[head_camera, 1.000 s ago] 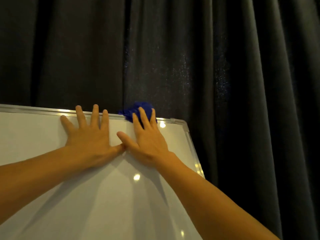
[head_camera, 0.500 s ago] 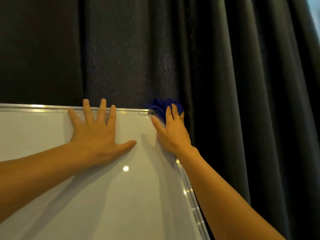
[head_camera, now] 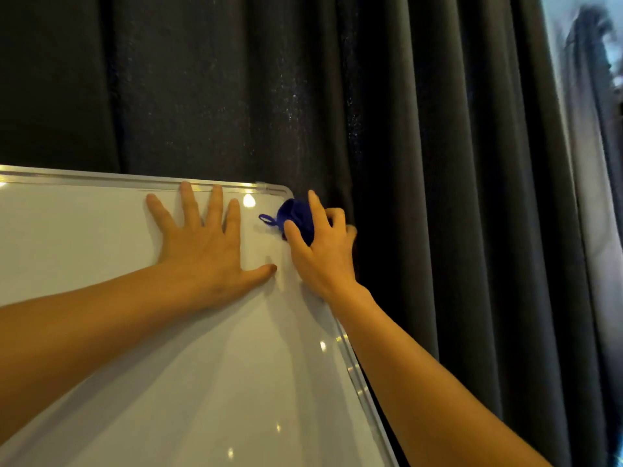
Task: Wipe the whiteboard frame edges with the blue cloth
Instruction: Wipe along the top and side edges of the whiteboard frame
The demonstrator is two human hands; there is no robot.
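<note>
A whiteboard with a silver metal frame fills the lower left of the head view. My right hand grips a bunched blue cloth against the frame's right edge, just below the rounded top right corner. A small loop of the cloth sticks out to the left over the white surface. My left hand lies flat on the board with fingers spread, fingertips near the top frame, thumb close to my right hand.
Dark grey pleated curtains hang directly behind and to the right of the board. A bright strip of window shows at the far right. The right frame edge runs down towards the bottom.
My right hand has carried the cloth rightwards along the top frame, around the corner, onto the right edge. My left hand has stayed flat on the board.
</note>
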